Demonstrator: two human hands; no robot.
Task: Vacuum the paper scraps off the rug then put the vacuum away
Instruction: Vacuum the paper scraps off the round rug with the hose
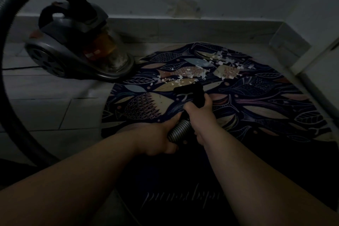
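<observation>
left hand [157, 138]: wrapped round ribbed hose [179, 130]
right hand [200, 110]: gripping black nozzle [190, 91]
nozzle: over rug [266, 97], near paper scraps [200, 69]
vacuum [78, 47]: floor, beside rug

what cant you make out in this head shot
Head view:
- black nozzle mouth: hidden by its own body and the right hand.
- grey ribbed hose: gripped part covered by the left hand; loop cut by the left edge.
- fish-patterned round rug: near part lost in darkness.
</observation>
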